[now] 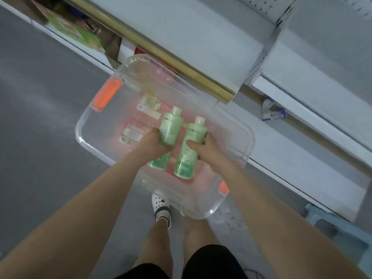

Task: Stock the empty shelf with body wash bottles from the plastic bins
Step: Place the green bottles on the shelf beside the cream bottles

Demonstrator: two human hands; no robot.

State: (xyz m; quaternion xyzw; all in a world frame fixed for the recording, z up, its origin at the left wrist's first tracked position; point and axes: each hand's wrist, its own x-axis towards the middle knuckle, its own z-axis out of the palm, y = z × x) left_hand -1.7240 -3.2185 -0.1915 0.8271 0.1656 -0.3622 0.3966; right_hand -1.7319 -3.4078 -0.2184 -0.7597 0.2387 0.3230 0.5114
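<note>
Clear plastic makes up the bin [79, 127], with an orange latch [106, 95] on its left wall. Inside it, the left hand [155, 143] is wrapped round the middle of the left bottle [171, 125]. Just beside that, the right bottle [195, 131] is held at mid-body by the right hand [211, 150], thumb across its front. Both green bottles look like smooth, stiff plastic, probably full and so fairly heavy for their size. Their glossy sides could slip, so a whole-hand hold round the waist, below the cap, seems the safest place. White and bare, the shelf [201, 37] lies beyond the bin, up and to the right.
</note>
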